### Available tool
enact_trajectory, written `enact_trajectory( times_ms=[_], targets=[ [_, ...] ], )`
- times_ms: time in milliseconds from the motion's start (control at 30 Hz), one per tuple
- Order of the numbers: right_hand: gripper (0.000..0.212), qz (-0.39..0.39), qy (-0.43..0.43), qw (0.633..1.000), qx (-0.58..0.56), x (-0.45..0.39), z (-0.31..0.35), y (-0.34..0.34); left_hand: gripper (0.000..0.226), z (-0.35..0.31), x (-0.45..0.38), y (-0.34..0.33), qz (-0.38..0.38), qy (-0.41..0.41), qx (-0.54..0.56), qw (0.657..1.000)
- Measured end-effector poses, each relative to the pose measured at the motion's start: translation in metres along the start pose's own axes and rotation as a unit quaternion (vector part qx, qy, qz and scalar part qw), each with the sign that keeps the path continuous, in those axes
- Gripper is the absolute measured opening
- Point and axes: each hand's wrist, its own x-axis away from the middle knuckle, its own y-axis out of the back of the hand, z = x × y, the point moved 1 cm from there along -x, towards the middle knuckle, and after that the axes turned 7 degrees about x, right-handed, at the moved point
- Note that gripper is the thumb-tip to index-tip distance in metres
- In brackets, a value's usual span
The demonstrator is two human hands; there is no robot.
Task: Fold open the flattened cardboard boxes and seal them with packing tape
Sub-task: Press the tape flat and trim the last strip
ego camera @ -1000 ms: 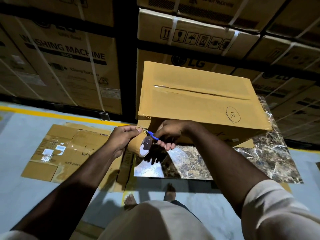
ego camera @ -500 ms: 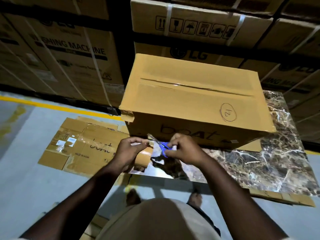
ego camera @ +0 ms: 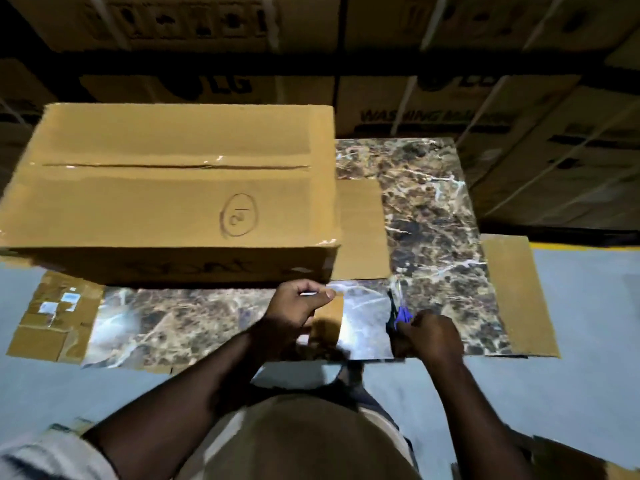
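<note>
Tape cut at box corner, both hands busy.
Left hand grips tape roll; right hand clamped on scissors, probably just beside to cut. Box just beyond left hand on tabletop, seam up for taping.

Plain tan cardboard on the box at the left part of the slab, with a circled dark pen mark on its top and faint dark lettering on the near side. Dark brown marble pattern with pale white and cream veins across the slab. Blue on the handle of the tool near the front edge. Brown on the roll of tape. Tan flattened cardboard with small white labels beyond the left edge. Pale grey floor, with a yellow line at far right.
</note>
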Motion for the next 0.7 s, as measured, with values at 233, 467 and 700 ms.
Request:
enact_trajectory(
  times_ms=[233,467,700],
  targets=[
    [0.047,0.036,0.043,0.997,0.054,-0.064,-0.008,0.004,0.016,-0.007,-0.024,-0.101,0.039,0.052,0.030,0.997],
    [0.029,0.171,0.006,0.959,-0.227,-0.069,-0.017,0.006,0.011,-0.009,-0.055,-0.140,0.008,0.081,0.097,0.992],
    [0.033,0.073,0.007,0.868,-0.491,-0.062,-0.040,0.022,0.023,-0.009,-0.082,-0.170,-0.039,0.112,0.174,0.978]
  ],
)
